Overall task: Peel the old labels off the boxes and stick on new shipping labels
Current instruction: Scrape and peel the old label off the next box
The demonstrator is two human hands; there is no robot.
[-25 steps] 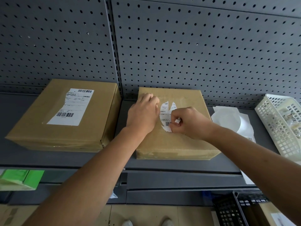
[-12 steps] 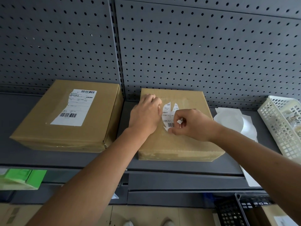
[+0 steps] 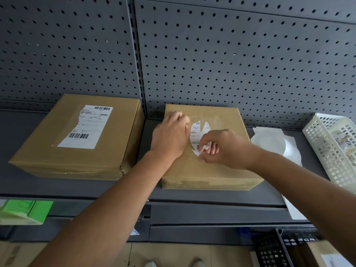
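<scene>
Two brown cardboard boxes sit on a grey shelf. The left box (image 3: pixel 77 135) carries a white barcode label (image 3: pixel 86 128) with a torn left edge. The right box (image 3: pixel 212 170) bears torn remnants of an old label (image 3: pixel 196 130). My left hand (image 3: pixel 169 135) rests knuckles-up on the right box's top, just left of the remnants, fingers curled. My right hand (image 3: pixel 223 149) pinches a small lifted piece of the label at the remnants' lower end.
A dark pegboard (image 3: pixel 231 64) backs the shelf. White backing sheets (image 3: pixel 269 143) lie right of the box, and a white plastic basket (image 3: pixel 335 147) stands at the far right. A green box (image 3: pixel 25 211) and a black crate (image 3: pixel 285 249) sit lower down.
My right hand has shifted slightly down along the label remnant while pinching the paper scrap. The left hand stays in place on the box.
</scene>
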